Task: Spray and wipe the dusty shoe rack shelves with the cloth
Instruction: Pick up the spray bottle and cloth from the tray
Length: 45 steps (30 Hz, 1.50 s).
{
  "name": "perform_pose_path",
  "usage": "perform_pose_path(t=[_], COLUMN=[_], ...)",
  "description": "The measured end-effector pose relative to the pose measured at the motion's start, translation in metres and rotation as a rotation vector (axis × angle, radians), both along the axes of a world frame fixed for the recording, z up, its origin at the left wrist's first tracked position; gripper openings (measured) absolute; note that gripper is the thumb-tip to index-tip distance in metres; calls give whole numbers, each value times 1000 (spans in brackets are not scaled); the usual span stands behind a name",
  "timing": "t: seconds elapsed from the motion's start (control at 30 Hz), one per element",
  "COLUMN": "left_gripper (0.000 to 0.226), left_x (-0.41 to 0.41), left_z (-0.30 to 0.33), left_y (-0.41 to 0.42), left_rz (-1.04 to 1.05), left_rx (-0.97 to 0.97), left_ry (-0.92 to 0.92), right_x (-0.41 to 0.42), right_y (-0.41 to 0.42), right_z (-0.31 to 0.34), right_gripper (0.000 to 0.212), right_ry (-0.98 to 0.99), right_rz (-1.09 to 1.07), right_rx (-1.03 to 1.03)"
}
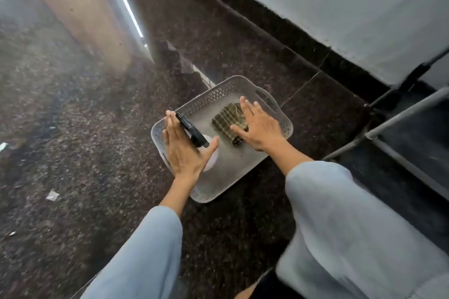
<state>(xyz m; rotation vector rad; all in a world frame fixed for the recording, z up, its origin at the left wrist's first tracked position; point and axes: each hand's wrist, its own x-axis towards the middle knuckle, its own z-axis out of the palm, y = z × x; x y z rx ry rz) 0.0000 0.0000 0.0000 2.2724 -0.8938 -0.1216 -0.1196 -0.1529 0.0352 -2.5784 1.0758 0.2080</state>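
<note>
A grey plastic tray point(245, 170) sits on the dark speckled floor. Inside it lies a spray bottle point(194, 132) with a black trigger head and a white body, next to a folded checked cloth point(224, 121). My left hand point(184, 148) hovers over the bottle with straight, spread fingers, covering most of the white body. My right hand point(258, 126) reaches over the cloth, fingers extended, hiding its right part; whether it touches the cloth I cannot tell. The shoe rack point(398, 126), grey metal bars with dark shelves, stands at the right.
A grey wall with a dark skirting point(279, 29) runs behind the tray. A tan post or door edge point(80, 12) stands at the upper left. Small paper scraps point(52, 195) lie on the floor at the left. My light-sleeved arms fill the foreground.
</note>
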Motion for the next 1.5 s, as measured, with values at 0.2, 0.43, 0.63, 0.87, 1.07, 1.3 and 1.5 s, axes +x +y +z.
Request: perform_pose_path(t=[0.2, 0.43, 0.63, 0.87, 1.07, 1.3, 1.5], left_gripper=[61, 59, 60, 61, 55, 51, 53], left_x=[-6, -13, -12, -12, -6, -28, -66], left_z=[-31, -29, -28, -26, -9, 97, 222], left_y=[-21, -28, -28, -30, -26, -42, -43], left_rz=[159, 167, 120, 126, 11, -143, -347], left_rx=[-327, -381, -371, -371, -280, -401, -592], left_ry=[253, 341, 416, 478, 429, 359, 436], right_x=[26, 30, 29, 26, 16, -29, -94], right_y=[-30, -19, -23, -27, -32, -33, 4], right_z=[-60, -80, -85, -81, -21, 108, 228], right_gripper=[89, 74, 63, 55, 57, 53, 41], right_ry=[71, 80, 59, -354, -574, -852, -1126], right_rz=[-286, -391, -512, -733, -798, -705, -600], right_rx=[404, 239, 374, 804, 1148, 1223, 1203])
